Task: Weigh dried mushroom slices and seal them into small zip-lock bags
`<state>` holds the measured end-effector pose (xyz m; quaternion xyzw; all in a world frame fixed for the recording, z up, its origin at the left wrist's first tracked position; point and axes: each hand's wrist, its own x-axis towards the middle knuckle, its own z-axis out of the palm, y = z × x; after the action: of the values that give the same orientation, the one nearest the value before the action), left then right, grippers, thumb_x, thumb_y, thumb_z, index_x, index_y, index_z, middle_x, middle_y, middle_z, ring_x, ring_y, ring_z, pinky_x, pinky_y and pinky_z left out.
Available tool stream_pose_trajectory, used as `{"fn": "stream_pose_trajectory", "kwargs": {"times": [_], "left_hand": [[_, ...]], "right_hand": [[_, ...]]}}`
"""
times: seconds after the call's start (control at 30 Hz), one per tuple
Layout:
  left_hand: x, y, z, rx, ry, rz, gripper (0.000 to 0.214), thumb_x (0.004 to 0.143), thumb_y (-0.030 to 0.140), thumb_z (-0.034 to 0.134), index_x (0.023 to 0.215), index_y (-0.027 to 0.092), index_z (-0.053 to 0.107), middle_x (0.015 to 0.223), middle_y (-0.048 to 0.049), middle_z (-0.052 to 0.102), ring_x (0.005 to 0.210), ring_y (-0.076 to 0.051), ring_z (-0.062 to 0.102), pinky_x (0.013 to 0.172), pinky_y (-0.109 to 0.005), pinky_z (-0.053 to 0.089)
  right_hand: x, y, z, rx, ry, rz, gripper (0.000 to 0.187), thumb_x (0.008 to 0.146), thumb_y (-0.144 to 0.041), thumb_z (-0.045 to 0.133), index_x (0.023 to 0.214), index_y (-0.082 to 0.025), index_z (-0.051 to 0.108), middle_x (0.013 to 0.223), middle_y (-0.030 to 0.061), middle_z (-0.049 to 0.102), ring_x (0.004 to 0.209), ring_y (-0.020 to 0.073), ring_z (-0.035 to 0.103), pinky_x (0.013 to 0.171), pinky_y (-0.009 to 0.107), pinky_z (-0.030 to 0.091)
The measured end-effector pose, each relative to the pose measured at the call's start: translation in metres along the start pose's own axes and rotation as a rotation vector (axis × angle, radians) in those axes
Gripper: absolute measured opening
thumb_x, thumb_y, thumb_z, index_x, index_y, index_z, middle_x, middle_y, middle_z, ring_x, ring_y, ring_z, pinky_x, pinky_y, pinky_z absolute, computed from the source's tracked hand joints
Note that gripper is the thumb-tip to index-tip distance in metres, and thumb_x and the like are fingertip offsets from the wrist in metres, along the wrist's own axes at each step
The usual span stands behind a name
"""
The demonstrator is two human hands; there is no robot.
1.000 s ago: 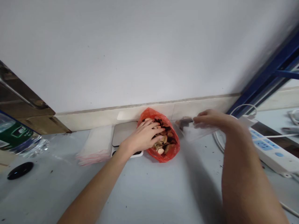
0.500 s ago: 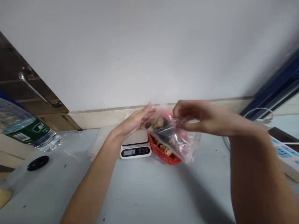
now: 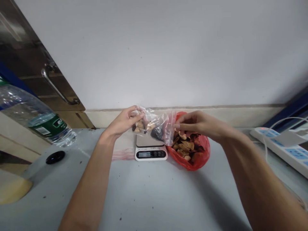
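Observation:
A small clear zip bag [image 3: 156, 125] with a few brown and dark dried pieces in it hangs just above a white digital kitchen scale [image 3: 150, 150]. My left hand [image 3: 123, 122] pinches the bag's left end. My right hand [image 3: 197, 123] pinches its right end, by the red-striped zip edge. An open red plastic bag [image 3: 192, 150] full of dried pieces lies on the grey table, right of the scale and under my right hand.
A stack of clear zip bags [image 3: 123, 150] lies left of the scale. A water bottle [image 3: 36, 120] lies tilted at far left, a black cap [image 3: 55, 157] beside it. A white power strip [image 3: 281, 149] with cables sits at right. The wall stands close behind.
My left hand left the red bag and took the clear bag's left end. Both hands brought the clear bag over the scale. The view shifted, so the scale and red bag sit further right.

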<state>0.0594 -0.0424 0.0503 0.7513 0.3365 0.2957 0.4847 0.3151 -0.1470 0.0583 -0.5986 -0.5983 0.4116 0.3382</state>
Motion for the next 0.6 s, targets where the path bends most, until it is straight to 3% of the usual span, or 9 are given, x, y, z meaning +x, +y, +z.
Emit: {"fn": "stream_pose_trajectory", "kwargs": {"times": [0.1,0.3,0.4,0.47,0.53,0.6], "left_hand": [[-0.002,-0.002,-0.003,-0.019,0.002,-0.016,0.023,0.090,0.040,0.072,0.094,0.021,0.059,0.079,-0.0019,0.075,0.064,-0.014,0.066,0.053,-0.023,0.045],[-0.002,-0.011,-0.009,0.022,-0.036,-0.080,0.018,0.095,0.030,0.062,0.110,0.022,0.057,0.081,-0.0015,0.072,0.069,-0.014,0.066,0.061,-0.025,0.049],[0.000,-0.015,-0.009,0.279,0.123,-0.091,0.034,0.089,0.027,0.068,0.121,0.022,0.056,0.095,-0.0035,0.071,0.082,-0.016,0.066,0.072,-0.029,0.052],[0.001,-0.014,-0.006,0.449,0.225,-0.040,0.030,0.083,0.028,0.073,0.110,0.020,0.062,0.101,-0.0049,0.069,0.087,-0.018,0.065,0.079,-0.032,0.053],[0.001,-0.009,0.001,0.471,0.117,0.009,0.019,0.083,0.035,0.074,0.090,0.019,0.066,0.093,-0.0044,0.070,0.083,-0.019,0.065,0.077,-0.031,0.052],[0.000,-0.001,0.009,0.373,-0.148,0.019,0.024,0.086,0.042,0.072,0.083,0.018,0.069,0.084,-0.0033,0.072,0.077,-0.018,0.066,0.071,-0.030,0.050]], "right_hand": [[0.003,-0.003,0.012,0.059,0.015,0.036,0.044,0.058,-0.059,0.088,0.067,-0.020,0.068,0.068,0.0007,0.067,0.065,0.0159,0.060,0.061,0.030,0.048],[0.012,0.000,0.026,0.079,-0.116,0.006,0.046,0.060,-0.062,0.087,0.060,-0.020,0.068,0.063,0.0003,0.064,0.060,0.0143,0.056,0.056,0.029,0.044],[0.018,0.005,0.033,0.054,-0.063,-0.039,0.048,0.058,-0.063,0.087,0.059,-0.020,0.065,0.062,0.0002,0.063,0.061,0.0154,0.056,0.058,0.030,0.044],[0.020,0.006,0.038,0.028,-0.041,-0.060,0.052,0.059,-0.066,0.086,0.056,-0.021,0.060,0.060,-0.0009,0.059,0.060,0.0149,0.053,0.058,0.030,0.042],[0.021,0.005,0.041,0.021,-0.039,-0.068,0.056,0.060,-0.071,0.083,0.055,-0.021,0.057,0.057,-0.0018,0.056,0.057,0.0139,0.050,0.056,0.030,0.040],[0.021,0.003,0.044,0.042,-0.033,-0.072,0.058,0.058,-0.073,0.083,0.055,-0.022,0.057,0.056,-0.0024,0.055,0.055,0.0132,0.049,0.055,0.030,0.039]]}}
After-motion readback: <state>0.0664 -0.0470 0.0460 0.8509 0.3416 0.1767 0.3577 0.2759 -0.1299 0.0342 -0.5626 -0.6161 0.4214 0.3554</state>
